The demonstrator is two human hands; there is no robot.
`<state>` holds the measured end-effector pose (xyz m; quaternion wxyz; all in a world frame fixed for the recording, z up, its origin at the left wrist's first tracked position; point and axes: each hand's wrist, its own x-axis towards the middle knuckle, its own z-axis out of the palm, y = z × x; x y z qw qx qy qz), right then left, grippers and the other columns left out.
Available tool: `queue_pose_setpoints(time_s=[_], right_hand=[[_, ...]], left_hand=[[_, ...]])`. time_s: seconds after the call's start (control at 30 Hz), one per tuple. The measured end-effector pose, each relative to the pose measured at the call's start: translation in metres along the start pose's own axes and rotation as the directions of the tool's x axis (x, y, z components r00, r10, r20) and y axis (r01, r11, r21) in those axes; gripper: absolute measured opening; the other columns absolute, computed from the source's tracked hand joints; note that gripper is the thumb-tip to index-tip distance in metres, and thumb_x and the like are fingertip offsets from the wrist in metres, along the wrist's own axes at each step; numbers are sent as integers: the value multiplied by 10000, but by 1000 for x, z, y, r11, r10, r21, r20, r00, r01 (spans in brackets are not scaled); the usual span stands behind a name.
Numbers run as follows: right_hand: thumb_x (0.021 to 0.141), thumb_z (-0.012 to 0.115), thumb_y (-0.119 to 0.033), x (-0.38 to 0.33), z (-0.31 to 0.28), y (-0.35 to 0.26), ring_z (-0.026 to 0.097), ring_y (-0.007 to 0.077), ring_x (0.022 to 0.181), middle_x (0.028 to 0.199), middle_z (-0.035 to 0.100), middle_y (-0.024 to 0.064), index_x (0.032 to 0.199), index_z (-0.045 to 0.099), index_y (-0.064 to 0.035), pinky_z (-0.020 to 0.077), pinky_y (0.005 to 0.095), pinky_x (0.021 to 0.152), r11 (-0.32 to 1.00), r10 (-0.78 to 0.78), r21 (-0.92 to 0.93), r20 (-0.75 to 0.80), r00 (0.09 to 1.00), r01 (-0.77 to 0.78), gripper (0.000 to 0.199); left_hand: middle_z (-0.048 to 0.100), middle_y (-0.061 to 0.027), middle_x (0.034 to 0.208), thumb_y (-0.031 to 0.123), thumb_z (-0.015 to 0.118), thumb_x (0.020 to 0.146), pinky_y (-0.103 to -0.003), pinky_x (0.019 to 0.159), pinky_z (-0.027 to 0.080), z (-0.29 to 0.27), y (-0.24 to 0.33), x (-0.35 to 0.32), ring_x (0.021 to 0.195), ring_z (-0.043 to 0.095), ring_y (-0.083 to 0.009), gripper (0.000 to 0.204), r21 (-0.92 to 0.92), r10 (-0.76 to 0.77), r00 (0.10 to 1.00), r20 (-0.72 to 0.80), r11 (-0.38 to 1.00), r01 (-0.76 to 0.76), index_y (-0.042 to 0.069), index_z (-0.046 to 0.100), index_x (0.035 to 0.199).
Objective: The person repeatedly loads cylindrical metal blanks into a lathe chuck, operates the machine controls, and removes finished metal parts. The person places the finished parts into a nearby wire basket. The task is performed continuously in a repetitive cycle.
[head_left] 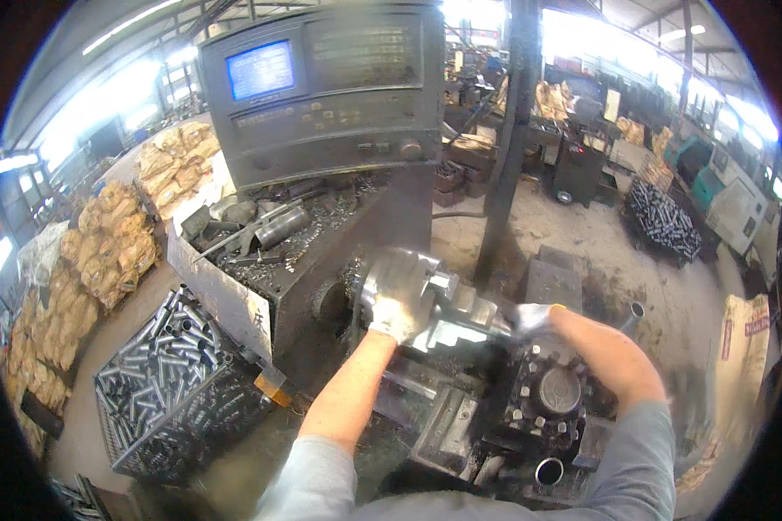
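My left hand [396, 316], in a white glove, rests against the near side of the lathe chuck [401, 276]; its fingers are blurred against the bright metal. Stepped jaws [460, 304] stick out from the chuck's face toward the right. A short metal tube [499, 327] reaches out from among the jaws. At its outer end my right hand [533, 319], also gloved, is closed round it, with the fingertips partly hidden. Just below the right hand sits the dark tool turret [558, 391] with its ring of bolts.
A control panel [321, 95] with a lit blue screen stands above the chuck. Metal tools and shavings lie on the headstock top [321, 247]. A wire crate [117, 451] of metal tubes is at left, beside stacked sacks [109, 243]. One tube [549, 471] stands near my body.
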<state>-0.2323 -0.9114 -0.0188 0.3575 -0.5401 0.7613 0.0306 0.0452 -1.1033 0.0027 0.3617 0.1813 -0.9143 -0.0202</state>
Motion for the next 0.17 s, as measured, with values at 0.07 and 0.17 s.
queue_pose_setpoints(time_s=[0.07, 0.17], right_hand=[[859, 841, -292, 14, -19, 21, 762, 176, 885, 989, 798, 142, 1005, 790, -11, 626, 374, 792, 986, 68, 125, 305, 950, -110, 321], [867, 824, -506, 55, 2, 20, 752, 268, 932, 1019, 798, 149, 1138, 809, -108, 618, 506, 876, 996, -35, -82, -18, 999, 34, 482]], left_hand=[[564, -214, 1469, 215, 768, 818, -552, 1269, 266, 8, -5, -2, 1457, 453, -408, 627, -10, -8, 1000, 11, 1000, 8, 22, 591, 1388], [556, -207, 1492, 241, 782, 817, -543, 1278, 250, 18, -10, -7, 1486, 421, -407, 648, -6, 25, 999, -42, 1000, -25, 19, 591, 1394]])
